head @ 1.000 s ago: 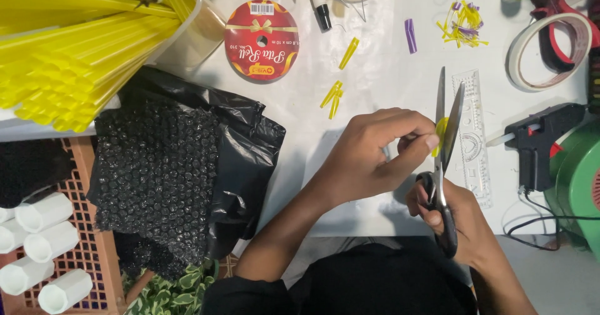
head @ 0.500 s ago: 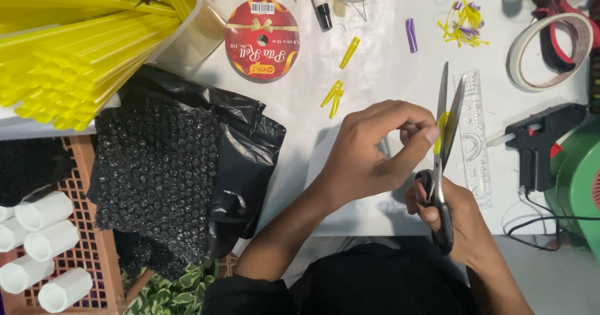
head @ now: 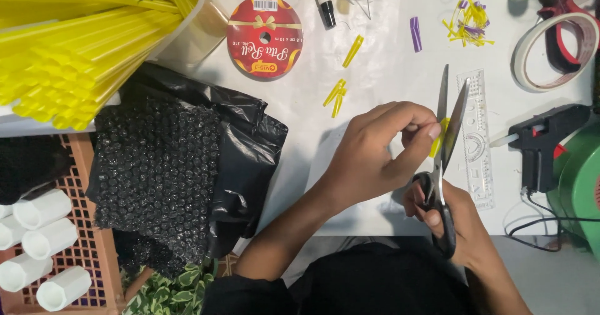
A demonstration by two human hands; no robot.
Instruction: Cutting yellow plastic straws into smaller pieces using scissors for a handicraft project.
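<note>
— What does the left hand point(head: 369, 159) hold?
— Its grip pinches a short yellow straw piece point(head: 438, 137) between the parted blades, above the white worktop point(head: 387, 90).
— And the right hand point(head: 453, 221)?
— Clenched around the black-handled steel scissors point(head: 442, 159), beside a clear plastic ruler point(head: 478, 134).

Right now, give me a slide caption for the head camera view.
Left hand holds a yellow straw piece between open scissors gripped by the right hand.

Yellow straw piece point(head: 439, 137); black-handled scissors point(head: 442, 165); red ribbon roll point(head: 265, 37) with gold bow print; white tabletop point(head: 375, 84); black bubble-textured bag point(head: 169, 177).
</note>
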